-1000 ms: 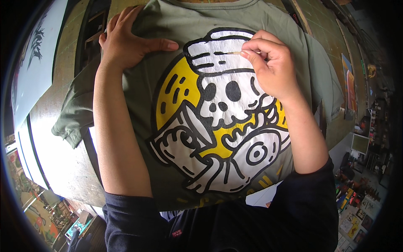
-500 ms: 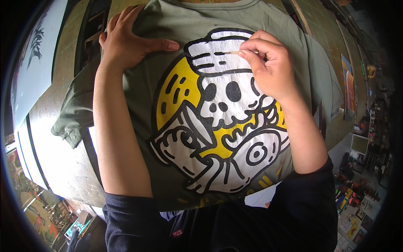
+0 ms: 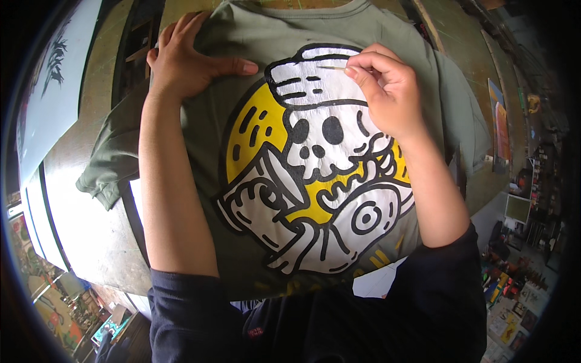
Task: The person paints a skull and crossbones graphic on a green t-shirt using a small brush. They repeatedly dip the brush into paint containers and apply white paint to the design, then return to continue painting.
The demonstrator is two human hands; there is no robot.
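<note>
An olive T-shirt [image 3: 393, 33] lies spread on a worn wooden board, bearing a white, black-outlined skull design [image 3: 321, 154] with yellow patches. My left hand [image 3: 187, 66] rests with fingers spread on the shirt, left of the design's top. My right hand [image 3: 387, 91] pinches a fine brush [image 3: 331, 68], its thin tip over the white shape above the skull, just above some short black dashes. Faint yellow lettering near the hem is partly hidden by my dark-sleeved right arm.
A pale sheet [image 3: 54, 91] with a dark drawing stands at the upper left. A coloured card [image 3: 497, 121] sits on the board's right side. Beyond the board's right edge are shelves of small, cluttered items [image 3: 508, 290]. A strip of strong light falls across the left side.
The brush tip has moved slightly upward on the white shape, from the level of the black dashes to just above them. My left hand stays spread in nearly the same place.
</note>
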